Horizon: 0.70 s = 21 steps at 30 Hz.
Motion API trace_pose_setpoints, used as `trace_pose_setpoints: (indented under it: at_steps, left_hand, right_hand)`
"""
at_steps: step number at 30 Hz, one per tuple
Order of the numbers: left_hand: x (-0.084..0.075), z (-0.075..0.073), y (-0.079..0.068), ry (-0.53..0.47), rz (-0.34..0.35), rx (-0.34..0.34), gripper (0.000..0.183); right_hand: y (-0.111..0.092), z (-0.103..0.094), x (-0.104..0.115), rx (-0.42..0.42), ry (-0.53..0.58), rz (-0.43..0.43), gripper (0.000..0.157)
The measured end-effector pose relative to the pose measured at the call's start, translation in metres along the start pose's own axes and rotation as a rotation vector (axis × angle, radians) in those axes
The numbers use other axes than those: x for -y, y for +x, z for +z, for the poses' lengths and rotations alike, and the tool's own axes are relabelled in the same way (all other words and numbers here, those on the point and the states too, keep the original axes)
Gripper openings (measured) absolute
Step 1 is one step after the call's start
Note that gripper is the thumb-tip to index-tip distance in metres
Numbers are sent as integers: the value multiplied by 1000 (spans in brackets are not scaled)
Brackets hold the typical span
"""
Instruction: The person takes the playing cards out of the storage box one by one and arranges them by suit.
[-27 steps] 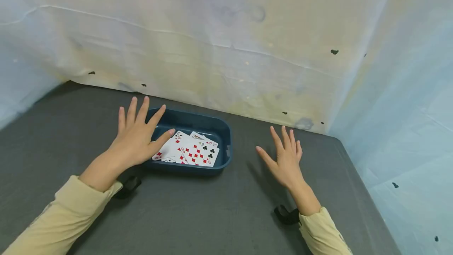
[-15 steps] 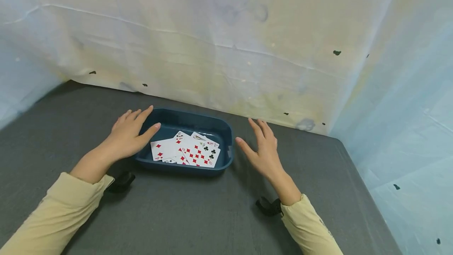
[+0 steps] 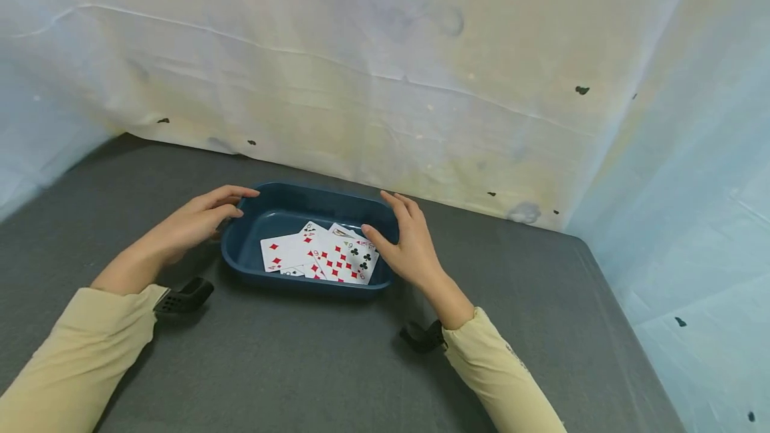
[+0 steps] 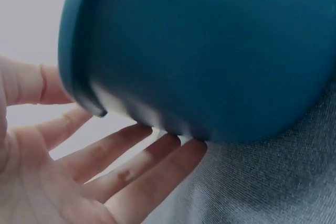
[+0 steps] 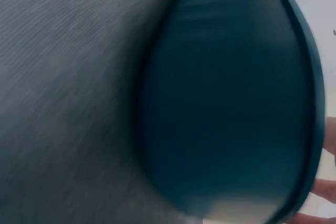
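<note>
Flanking a smooth, round-cornered blue tub [image 3: 319, 200]: bare fingers [image 4: 157, 179].

- A blue container [image 4: 210, 51], its rim [image 4: 72, 40] toward the left, filled the upper middle and right.
- The left hand [image 4: 73, 169] reached in from the lower left, fingers extended, three fingertips [image 4: 193, 151] at the container's wall.
- The thumb [image 4: 26, 83] passed behind the rim.
- Grey woven fabric [image 4: 262, 182] lay lower right.

Soft shadow edges the tray [image 3: 325, 204]; the right wrist view looks dim, blurred.
</note>
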<state>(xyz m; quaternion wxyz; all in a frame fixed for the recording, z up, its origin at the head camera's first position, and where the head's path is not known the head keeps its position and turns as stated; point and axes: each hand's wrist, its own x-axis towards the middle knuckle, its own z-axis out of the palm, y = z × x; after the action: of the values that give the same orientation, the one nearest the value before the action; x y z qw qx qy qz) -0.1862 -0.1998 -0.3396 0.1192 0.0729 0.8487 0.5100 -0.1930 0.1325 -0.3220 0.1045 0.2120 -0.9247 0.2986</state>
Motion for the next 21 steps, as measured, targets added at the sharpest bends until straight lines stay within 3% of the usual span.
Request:
trace_pose_setpoints:
  at_steps: [14, 21]
  left_hand:
    - [14, -4, 1, -89, 3, 36, 54]
    - [13, -4, 1, -112, 0, 46, 59]
  right_hand:
    - [16, 23, 21, 87, 99, 51, 61]
    - [19, 29, 23, 204, 164, 102, 57]
